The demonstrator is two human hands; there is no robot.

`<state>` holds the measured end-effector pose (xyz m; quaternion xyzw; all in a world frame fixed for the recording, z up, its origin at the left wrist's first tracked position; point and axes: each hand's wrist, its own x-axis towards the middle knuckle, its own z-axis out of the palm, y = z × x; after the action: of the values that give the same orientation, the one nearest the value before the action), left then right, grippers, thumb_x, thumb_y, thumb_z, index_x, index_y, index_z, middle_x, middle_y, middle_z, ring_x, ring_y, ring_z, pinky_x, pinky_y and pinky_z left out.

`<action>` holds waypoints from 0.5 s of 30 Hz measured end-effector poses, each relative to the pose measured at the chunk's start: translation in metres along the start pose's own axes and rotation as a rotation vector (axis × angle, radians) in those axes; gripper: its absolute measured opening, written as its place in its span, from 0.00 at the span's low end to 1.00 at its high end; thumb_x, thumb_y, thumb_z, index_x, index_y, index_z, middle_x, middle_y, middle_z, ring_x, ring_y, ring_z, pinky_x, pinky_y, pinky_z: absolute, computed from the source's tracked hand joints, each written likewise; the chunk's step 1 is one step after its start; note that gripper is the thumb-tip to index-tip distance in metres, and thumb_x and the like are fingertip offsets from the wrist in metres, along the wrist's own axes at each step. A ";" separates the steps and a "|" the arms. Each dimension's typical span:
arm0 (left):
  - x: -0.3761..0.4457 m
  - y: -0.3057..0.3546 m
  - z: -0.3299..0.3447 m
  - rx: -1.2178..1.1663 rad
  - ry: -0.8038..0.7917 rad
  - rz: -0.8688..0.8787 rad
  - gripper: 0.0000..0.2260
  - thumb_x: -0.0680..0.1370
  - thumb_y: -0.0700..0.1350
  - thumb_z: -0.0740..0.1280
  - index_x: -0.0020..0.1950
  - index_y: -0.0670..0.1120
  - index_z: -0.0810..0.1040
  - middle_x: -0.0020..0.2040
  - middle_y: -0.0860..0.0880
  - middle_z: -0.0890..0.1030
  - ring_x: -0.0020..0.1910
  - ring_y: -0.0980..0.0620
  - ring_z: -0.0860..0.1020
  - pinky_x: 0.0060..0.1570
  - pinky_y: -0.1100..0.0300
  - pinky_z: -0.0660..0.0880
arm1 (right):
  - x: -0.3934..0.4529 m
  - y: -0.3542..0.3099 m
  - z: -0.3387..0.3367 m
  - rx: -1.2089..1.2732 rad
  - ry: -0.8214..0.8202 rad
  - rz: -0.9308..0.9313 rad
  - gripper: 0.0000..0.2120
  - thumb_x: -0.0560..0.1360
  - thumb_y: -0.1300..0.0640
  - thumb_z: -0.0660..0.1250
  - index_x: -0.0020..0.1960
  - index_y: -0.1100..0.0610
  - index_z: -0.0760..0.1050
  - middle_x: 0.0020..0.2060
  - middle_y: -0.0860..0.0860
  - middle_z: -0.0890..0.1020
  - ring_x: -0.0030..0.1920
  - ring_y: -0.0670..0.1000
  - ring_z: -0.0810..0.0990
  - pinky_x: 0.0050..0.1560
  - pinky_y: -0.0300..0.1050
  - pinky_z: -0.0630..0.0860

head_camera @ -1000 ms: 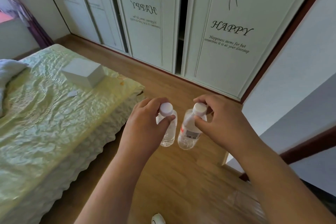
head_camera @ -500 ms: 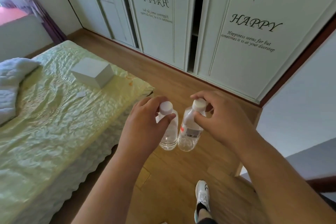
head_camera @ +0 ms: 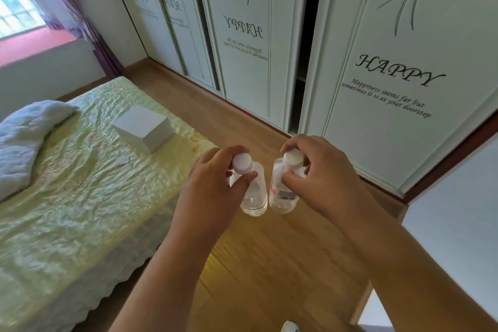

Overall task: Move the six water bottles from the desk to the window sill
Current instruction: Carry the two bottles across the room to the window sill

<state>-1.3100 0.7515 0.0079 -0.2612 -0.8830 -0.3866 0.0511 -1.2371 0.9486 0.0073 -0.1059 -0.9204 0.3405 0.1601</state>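
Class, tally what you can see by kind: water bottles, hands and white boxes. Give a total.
Water bottles: 2 (left bottle, right bottle)
Hands: 2 (left hand, right hand)
White boxes: 1 (white box)
Total: 5

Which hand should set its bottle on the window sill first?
Probably the left hand: its bottle hangs on the side of the window sill, which lies far left. The right hand would reach across.

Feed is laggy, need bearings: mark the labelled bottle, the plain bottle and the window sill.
labelled bottle (head_camera: 283, 195), head view, label on body.
plain bottle (head_camera: 254, 198), head view, lower clear body.
window sill (head_camera: 29, 47), head view, pink ledge top.
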 end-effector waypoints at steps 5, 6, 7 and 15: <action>0.028 0.005 0.019 0.006 0.007 -0.008 0.17 0.74 0.54 0.73 0.61 0.62 0.75 0.53 0.64 0.77 0.49 0.63 0.77 0.47 0.65 0.75 | 0.025 0.023 -0.005 -0.008 0.008 -0.017 0.16 0.70 0.48 0.73 0.52 0.37 0.70 0.45 0.35 0.75 0.43 0.39 0.77 0.39 0.31 0.75; 0.034 0.006 0.022 0.002 0.004 -0.010 0.17 0.74 0.55 0.73 0.61 0.62 0.75 0.54 0.64 0.77 0.49 0.63 0.77 0.48 0.65 0.75 | 0.029 0.027 -0.006 -0.004 0.011 -0.017 0.16 0.70 0.47 0.73 0.52 0.37 0.70 0.45 0.34 0.75 0.44 0.38 0.77 0.38 0.30 0.74; 0.040 0.005 0.026 -0.001 -0.001 -0.010 0.17 0.74 0.55 0.73 0.61 0.62 0.75 0.54 0.64 0.76 0.49 0.63 0.77 0.48 0.65 0.75 | 0.034 0.031 -0.007 0.001 0.017 -0.017 0.15 0.71 0.46 0.73 0.53 0.37 0.70 0.45 0.33 0.75 0.45 0.36 0.76 0.38 0.29 0.73; 0.102 -0.018 0.053 -0.035 -0.047 0.007 0.17 0.73 0.54 0.73 0.60 0.61 0.76 0.52 0.63 0.77 0.48 0.63 0.78 0.46 0.68 0.73 | 0.085 0.059 -0.004 -0.012 0.054 0.058 0.17 0.72 0.43 0.73 0.59 0.39 0.74 0.48 0.33 0.77 0.49 0.34 0.76 0.40 0.28 0.73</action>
<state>-1.4006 0.8218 -0.0114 -0.2740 -0.8762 -0.3956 0.0271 -1.3095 1.0203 -0.0100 -0.1427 -0.9144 0.3362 0.1744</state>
